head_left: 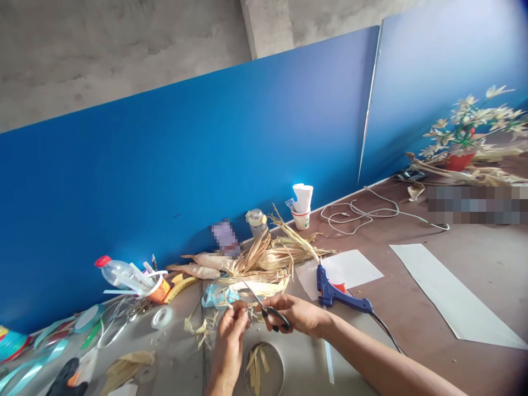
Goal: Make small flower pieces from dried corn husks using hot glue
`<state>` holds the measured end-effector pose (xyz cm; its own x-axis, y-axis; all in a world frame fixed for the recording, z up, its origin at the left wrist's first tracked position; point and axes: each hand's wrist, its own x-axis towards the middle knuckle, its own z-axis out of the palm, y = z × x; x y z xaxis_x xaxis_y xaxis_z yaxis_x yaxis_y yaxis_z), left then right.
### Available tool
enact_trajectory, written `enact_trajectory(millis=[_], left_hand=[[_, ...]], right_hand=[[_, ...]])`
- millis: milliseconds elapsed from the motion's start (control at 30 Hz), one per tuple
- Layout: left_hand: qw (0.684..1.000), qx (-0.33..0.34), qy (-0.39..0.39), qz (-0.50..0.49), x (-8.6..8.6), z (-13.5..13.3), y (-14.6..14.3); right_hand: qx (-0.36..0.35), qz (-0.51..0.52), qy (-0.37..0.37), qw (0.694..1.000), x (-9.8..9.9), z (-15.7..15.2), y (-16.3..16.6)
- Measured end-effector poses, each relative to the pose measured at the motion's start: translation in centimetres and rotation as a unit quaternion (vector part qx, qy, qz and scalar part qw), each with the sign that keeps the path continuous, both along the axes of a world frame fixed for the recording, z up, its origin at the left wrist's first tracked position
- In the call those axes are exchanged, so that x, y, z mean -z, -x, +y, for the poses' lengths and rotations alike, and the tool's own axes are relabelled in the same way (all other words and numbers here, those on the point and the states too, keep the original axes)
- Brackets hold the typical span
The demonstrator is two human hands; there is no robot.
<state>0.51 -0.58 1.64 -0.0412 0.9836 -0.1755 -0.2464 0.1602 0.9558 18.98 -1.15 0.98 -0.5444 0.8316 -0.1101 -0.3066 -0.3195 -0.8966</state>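
My right hand point(296, 314) is closed around the black handles of a pair of scissors point(275, 319), whose blades point up and to the left. Just left of it, my left hand point(231, 329) pinches a small pale strip of corn husk point(229, 301) close to the blades; most of the strip is hidden by the fingers. Below both hands lies a round dish point(284, 369) with a few cut husk strips point(256, 364) in it. Behind them is a pile of dried corn husks point(264, 258). A blue hot glue gun point(340, 294) rests right of my right hand.
White paper sheets point(449, 291) lie on the right. A paper cup point(302, 219), a glass jar point(256, 220) and a white cable point(383, 212) are near the blue partition point(185, 165). Left are a tape roll point(161, 317), an orange cup point(159, 291) and ribbons. Husk flowers point(466, 126) stand far right.
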Motion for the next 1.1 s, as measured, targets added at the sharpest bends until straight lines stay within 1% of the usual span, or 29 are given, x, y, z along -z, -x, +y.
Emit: enact_trajectory(millis=[67, 100, 167, 233, 300, 400, 467, 567, 633, 700, 867, 1100], left_hand=[[0.997, 0.049, -0.004, -0.056, 0.1, 0.1, 0.1], [0.995, 0.059, -0.008, -0.078, 0.2, 0.2, 0.1], [0.994, 0.046, -0.012, -0.094, 0.4, 0.3, 0.2], [0.996, 0.029, -0.008, -0.080, 0.6, 0.5, 0.1], [0.999, 0.013, 0.004, -0.053, 0.7, 0.5, 0.1], [0.999, -0.016, 0.022, -0.033, 0.7, 0.5, 0.0], [0.999, -0.025, 0.026, -0.039, 0.6, 0.5, -0.1], [0.999, -0.017, 0.023, -0.045, 0.4, 0.4, -0.2], [0.999, -0.014, 0.017, -0.033, 0.5, 0.4, -0.2], [1.000, -0.015, 0.008, -0.015, 0.7, 0.4, -0.2], [1.000, -0.020, 0.003, -0.005, 1.2, 0.5, 0.0], [1.000, -0.004, 0.001, -0.015, 1.0, 0.3, -0.1]], right_hand=[[0.000, -0.027, -0.019, 0.999, -0.1, -0.1, 0.0], [-0.006, -0.037, -0.030, 0.999, -0.1, -0.1, 0.1], [-0.020, -0.052, -0.061, 0.997, -0.2, -0.2, 0.3], [-0.029, -0.078, -0.096, 0.992, -0.1, -0.2, 0.5], [-0.021, -0.111, -0.126, 0.986, 0.0, -0.3, 0.6], [0.000, -0.141, -0.152, 0.978, 0.3, -0.3, 0.6], [-0.001, -0.133, -0.137, 0.982, 0.4, -0.2, 0.5], [-0.007, -0.095, -0.074, 0.993, 0.4, -0.2, 0.3], [-0.004, -0.083, -0.045, 0.996, 0.3, -0.2, 0.1], [-0.006, -0.083, -0.045, 0.996, 0.2, -0.3, 0.0], [-0.039, -0.075, -0.080, 0.993, 0.0, -0.3, 0.0], [-0.041, -0.065, -0.069, 0.995, 0.7, -0.1, -0.1]])
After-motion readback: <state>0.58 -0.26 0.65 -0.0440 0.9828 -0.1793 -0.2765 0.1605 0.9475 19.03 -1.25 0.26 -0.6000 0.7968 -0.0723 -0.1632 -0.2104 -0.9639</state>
